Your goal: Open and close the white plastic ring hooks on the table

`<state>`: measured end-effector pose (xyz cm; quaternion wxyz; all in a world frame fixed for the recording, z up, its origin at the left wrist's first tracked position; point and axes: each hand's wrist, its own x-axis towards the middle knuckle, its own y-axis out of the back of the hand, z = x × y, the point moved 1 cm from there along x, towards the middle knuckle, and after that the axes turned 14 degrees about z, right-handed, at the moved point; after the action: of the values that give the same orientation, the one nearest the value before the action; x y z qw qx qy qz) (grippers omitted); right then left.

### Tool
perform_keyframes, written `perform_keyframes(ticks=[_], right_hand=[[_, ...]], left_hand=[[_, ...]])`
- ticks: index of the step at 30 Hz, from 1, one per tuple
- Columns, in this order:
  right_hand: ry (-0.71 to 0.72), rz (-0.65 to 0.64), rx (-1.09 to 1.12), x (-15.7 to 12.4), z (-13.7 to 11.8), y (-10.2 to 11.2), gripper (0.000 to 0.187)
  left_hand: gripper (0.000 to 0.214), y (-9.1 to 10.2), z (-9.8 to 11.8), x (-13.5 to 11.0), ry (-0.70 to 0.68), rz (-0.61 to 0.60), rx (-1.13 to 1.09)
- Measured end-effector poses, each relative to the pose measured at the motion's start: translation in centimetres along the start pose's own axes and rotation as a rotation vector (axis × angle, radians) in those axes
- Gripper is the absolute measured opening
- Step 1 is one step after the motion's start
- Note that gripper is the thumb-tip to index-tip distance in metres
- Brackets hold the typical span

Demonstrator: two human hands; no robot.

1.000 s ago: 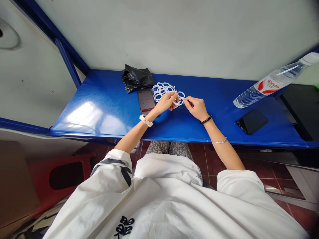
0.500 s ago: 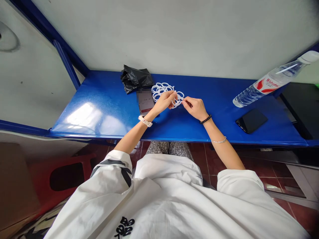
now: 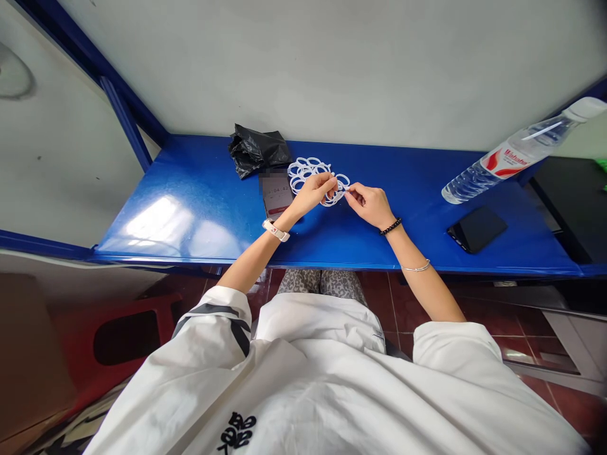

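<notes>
Both hands meet over the blue shelf and pinch a chain of linked white plastic rings. My left hand grips the rings from the left, its fingers curled over them. My right hand pinches the ring at the chain's near end, fingertips touching those of the left hand. The far part of the chain lies on the shelf behind my left hand. A phone with a lit timer screen lies flat just left of my left hand.
A crumpled black plastic bag sits at the back by the wall. A clear water bottle lies on its side at the right, with a dark phone in front of it. A red stool stands on the floor lower left.
Both hands shifted very slightly up and left with the rings; the grip looks the same. The phone's timer advanced by a second.
</notes>
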<state>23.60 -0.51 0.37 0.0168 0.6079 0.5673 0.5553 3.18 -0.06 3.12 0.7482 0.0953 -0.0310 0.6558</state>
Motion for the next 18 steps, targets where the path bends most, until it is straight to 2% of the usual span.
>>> perform_keyframes(ticks=[8, 18], right_hand=[[-0.003, -0.017, 0.008, 0.01, 0.00, 0.05, 0.039], [-0.007, -0.033, 0.005, 0.01, -0.31, 0.08, 0.036]], left_hand=[[0.020, -0.03, 0.23, -0.16, -0.037, -0.050, 0.012], [0.011, 0.11, 0.27, -0.25, -0.135, -0.009, 0.106]])
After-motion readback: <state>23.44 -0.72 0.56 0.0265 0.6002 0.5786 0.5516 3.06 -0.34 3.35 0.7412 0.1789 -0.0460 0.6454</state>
